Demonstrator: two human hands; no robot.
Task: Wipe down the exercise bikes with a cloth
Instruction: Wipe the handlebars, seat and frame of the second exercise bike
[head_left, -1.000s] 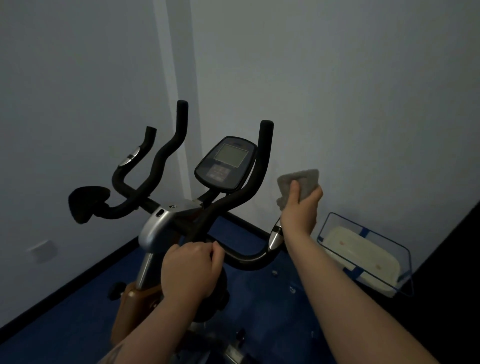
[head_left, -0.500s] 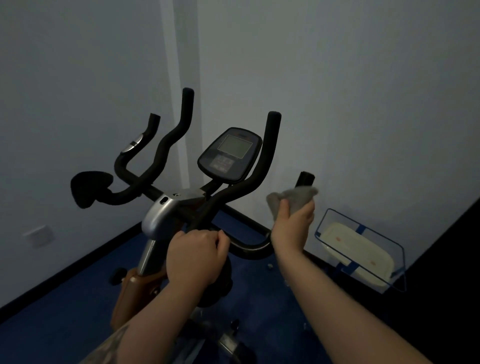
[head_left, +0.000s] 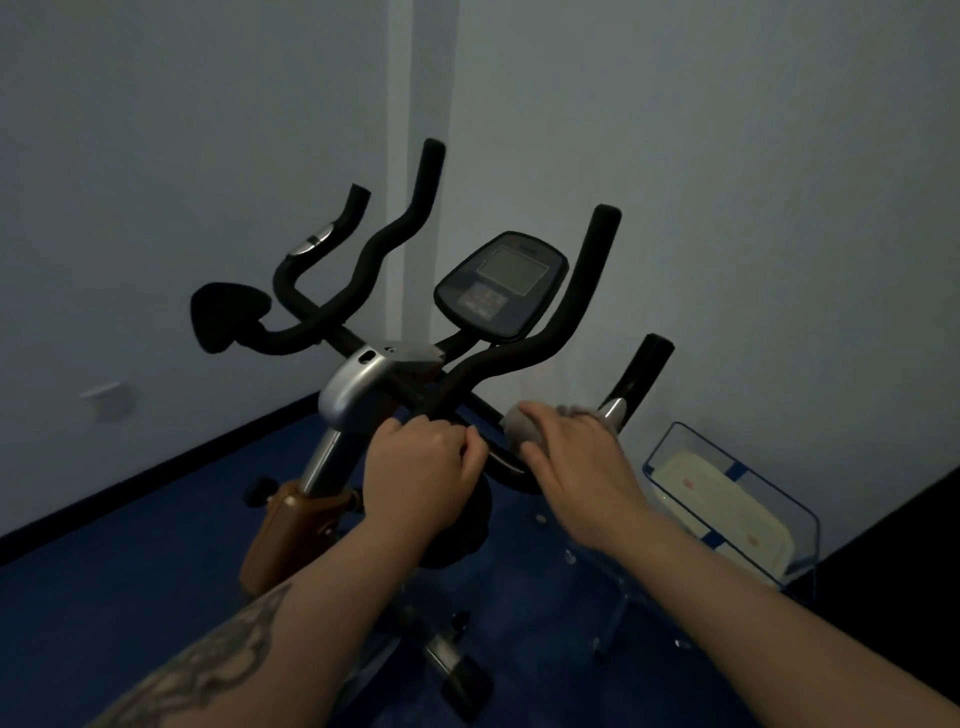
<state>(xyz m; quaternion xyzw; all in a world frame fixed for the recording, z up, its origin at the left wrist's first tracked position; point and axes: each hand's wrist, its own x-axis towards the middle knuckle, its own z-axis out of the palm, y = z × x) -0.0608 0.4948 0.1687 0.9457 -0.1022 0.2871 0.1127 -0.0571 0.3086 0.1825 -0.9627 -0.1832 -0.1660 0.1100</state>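
An exercise bike (head_left: 358, 384) with black foam handlebars and a dark console (head_left: 501, 283) stands in the room's corner. My left hand (head_left: 421, 470) grips the handlebar near its centre, just right of the silver stem. My right hand (head_left: 576, 467) holds a grey cloth (head_left: 522, 426) wrapped over the low curve of the right handlebar, below its upright end (head_left: 644, 369). Most of the cloth is hidden under my fingers.
A clear plastic bin (head_left: 737, 499) with white contents stands on the blue floor to the right, against the wall. A black padded rest (head_left: 223, 312) sticks out at the bike's left. A wall socket (head_left: 106, 397) sits low on the left wall.
My right hand has slid the cloth down from the top of the right handlebar's upright end to its low curve. My left hand keeps its grip. The view has shifted slightly.
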